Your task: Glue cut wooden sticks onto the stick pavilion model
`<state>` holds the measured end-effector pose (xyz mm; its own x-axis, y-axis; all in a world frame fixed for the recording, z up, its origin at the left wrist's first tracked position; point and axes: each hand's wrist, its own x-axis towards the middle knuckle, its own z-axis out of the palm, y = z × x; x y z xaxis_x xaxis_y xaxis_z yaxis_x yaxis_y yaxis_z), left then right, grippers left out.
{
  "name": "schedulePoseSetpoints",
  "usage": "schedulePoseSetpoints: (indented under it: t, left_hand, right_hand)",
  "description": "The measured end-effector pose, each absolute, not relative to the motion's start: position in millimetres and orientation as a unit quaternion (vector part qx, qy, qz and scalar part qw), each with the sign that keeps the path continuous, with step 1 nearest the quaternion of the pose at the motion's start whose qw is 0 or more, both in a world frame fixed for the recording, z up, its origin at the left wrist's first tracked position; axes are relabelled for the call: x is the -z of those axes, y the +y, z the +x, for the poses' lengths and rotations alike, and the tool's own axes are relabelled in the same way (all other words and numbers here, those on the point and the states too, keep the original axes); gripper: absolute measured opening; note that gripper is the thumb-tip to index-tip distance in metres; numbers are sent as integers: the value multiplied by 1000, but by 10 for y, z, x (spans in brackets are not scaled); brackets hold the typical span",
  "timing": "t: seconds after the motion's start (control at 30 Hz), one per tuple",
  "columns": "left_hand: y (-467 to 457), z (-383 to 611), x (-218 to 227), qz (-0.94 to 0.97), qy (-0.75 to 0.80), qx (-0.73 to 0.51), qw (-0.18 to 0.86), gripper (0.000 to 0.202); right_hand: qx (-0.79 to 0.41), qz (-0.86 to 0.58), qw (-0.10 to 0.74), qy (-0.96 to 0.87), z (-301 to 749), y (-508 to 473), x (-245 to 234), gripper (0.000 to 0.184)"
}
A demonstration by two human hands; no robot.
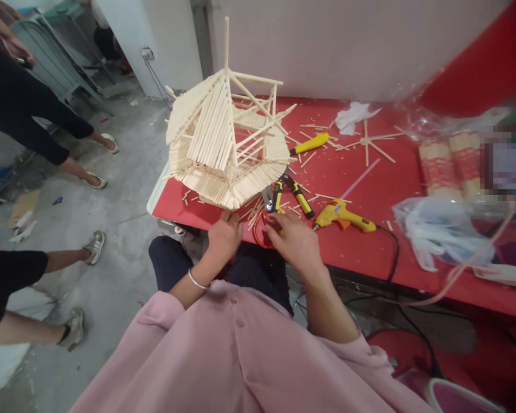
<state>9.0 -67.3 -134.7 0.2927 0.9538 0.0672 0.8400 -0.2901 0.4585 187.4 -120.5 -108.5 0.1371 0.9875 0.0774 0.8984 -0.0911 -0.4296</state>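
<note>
A pavilion model of pale wooden sticks (212,135) stands on the red-topped table (348,172), with a roof of closely laid sticks and an open frame on its right. My left hand (226,234) is closed at the table's front edge, just below the model; whatever its fingers hold is hidden. Fingers of my right hand (296,238) close around a red loop-shaped handle (258,229), whose tool is mostly hidden. Just beyond lie black-and-yellow pliers (301,201), handles spread. To the right of that hand rests a yellow glue gun (344,216) with a glue stick in its back.
A yellow-handled tool (312,143), loose sticks and a star of joined sticks (366,140) lie behind. Plastic bags (438,229) and packed stick bundles (441,166) occupy the right. A black cord (396,252) hangs over the edge. People's legs (47,126) show at left.
</note>
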Motion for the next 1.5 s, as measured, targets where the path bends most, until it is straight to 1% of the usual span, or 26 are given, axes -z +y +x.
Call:
schedulePoseSetpoints:
  t: [0.1,0.2,0.37,0.43,0.5,0.57,0.67,0.73,0.8,0.9,1.0,1.07,1.13,1.2,1.27,1.33,1.4,1.5]
  left_hand:
    - [-604,116,1323,806,562,-121,139,22]
    - [-600,97,1320,811,555,-133,125,25]
    - [-656,9,1338,788,583,-126,151,22]
    - [-666,-27,1343,779,585,-144,176,19]
    - [-675,-57,1338,775,565,-187,212,20]
    - [-695,-76,1314,765,537,-246,257,20]
    - [-751,-89,1235,736,499,-320,329,22]
    - [-786,-92,1167,718,471,-342,381,21]
    - [-809,-93,1104,704,448,-355,421,18]
    - [-830,-92,1041,664,437,-361,488,15]
    - [-858,-93,1038,597,431,-331,590,24]
    - [-877,-102,1068,577,428,-313,621,27]
    - [-885,-122,1111,604,441,-307,588,25]
    - [-874,-149,1154,658,487,-302,488,22]
    - [-850,-177,1188,692,550,-287,368,19]
    - [-822,-193,1209,700,589,-267,303,17]
    - [-801,-192,1211,702,583,-267,310,15]
    - [-796,-165,1155,709,509,-308,378,19]
  right_hand:
    - [-109,-727,177,-654,1823,-1211,1103,35]
    - [-110,-723,187,-655,1823,-1216,1117,34]
    - [-133,-729,180,-647,1845,-1231,1122,33]
    - [-139,-727,179,-648,1838,-1228,1122,32]
    - [-145,-720,191,-651,1819,-1213,1123,31]
    - [-162,-707,224,-651,1788,-1185,1126,32]
    - [-220,-678,310,-629,1732,-1136,1118,37]
    - [-269,-655,370,-601,1692,-1111,1091,36]
    - [-310,-634,414,-575,1651,-1100,1043,30]
    - [-362,-607,457,-540,1588,-1102,950,28]
    - [-384,-591,481,-521,1537,-1112,887,27]
    - [-375,-594,479,-526,1530,-1115,885,27]
    - [-352,-614,466,-530,1561,-1118,913,29]
    - [-292,-660,441,-534,1633,-1122,960,34]
    - [-200,-713,393,-546,1725,-1130,1009,38]
    - [-139,-739,344,-563,1801,-1139,1047,37]
    - [-142,-729,334,-580,1827,-1145,1062,36]
    - [-217,-683,384,-582,1770,-1147,1022,36]
